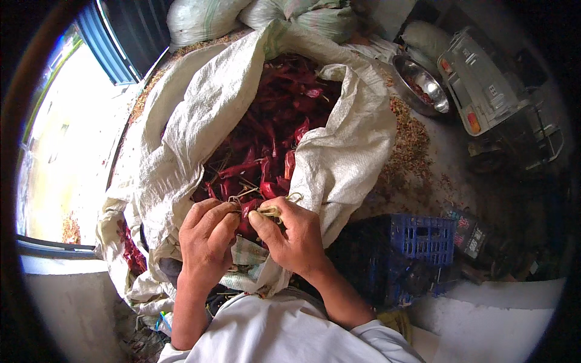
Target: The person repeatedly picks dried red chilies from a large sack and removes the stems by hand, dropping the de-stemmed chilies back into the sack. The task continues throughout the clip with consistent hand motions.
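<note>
An open white woven sack (211, 100) full of dried red chili peppers (272, 136) lies in front of me. My left hand (211, 238) and my right hand (290, 236) are close together over the near part of its opening. Between them is a dark red chili pepper (248, 208), and the fingertips of my left hand close at its left side. A few pale, curled chili stems (271, 210) are pinched between my right thumb and forefinger. Loose peppers and thin stems lie just beyond my fingers. My curled left fingers hide part of what they hold.
Tied woven sacks (204, 20) stand at the back. Stem debris (406, 136) covers floor at right, near a metal bowl (420, 86) and a three-wheeled vehicle's rear (483, 86). A blue plastic crate (422, 238) sits near right. A bright doorway (68, 149) opens at left.
</note>
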The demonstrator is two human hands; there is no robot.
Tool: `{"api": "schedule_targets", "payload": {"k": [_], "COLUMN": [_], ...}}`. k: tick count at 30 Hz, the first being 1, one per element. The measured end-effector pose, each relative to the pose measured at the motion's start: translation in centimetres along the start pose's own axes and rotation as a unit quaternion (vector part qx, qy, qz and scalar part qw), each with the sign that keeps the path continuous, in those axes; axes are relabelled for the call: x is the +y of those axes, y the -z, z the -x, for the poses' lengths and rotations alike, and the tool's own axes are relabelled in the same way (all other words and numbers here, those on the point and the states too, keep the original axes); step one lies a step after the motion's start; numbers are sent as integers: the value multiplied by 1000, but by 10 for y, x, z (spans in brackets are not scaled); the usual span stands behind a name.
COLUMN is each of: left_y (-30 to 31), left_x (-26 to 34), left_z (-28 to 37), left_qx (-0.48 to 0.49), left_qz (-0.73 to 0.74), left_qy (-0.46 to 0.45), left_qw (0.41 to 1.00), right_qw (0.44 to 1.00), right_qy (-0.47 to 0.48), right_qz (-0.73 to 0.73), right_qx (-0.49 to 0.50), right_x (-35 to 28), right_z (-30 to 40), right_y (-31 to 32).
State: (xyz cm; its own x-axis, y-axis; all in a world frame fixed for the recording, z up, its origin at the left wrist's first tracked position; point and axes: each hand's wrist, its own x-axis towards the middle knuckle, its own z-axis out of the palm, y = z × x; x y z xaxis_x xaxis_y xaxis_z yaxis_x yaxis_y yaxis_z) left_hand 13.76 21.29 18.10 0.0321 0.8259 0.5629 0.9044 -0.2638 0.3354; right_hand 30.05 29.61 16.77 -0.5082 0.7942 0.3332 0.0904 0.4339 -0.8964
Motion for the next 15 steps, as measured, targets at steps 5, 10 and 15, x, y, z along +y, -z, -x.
{"api": "schedule_targets", "payload": {"k": [5,10,15], "left_y": [-6,-3,-3], "left_x": [11,4,1], "left_z": [9,8,8], "left_qx": [-10,-71,-78], "left_qz": [203,148,140], "left_qy": [144,70,30], "left_qw": [969,984,987], "right_qw": [997,996,996], "right_qy": [19,43,55], "right_qz": [-50,-32,25], "right_qx": [-58,-73,-60], "right_x": [-1,4,4], "right_z": [2,5,7], "right_y": [5,5,5]}}
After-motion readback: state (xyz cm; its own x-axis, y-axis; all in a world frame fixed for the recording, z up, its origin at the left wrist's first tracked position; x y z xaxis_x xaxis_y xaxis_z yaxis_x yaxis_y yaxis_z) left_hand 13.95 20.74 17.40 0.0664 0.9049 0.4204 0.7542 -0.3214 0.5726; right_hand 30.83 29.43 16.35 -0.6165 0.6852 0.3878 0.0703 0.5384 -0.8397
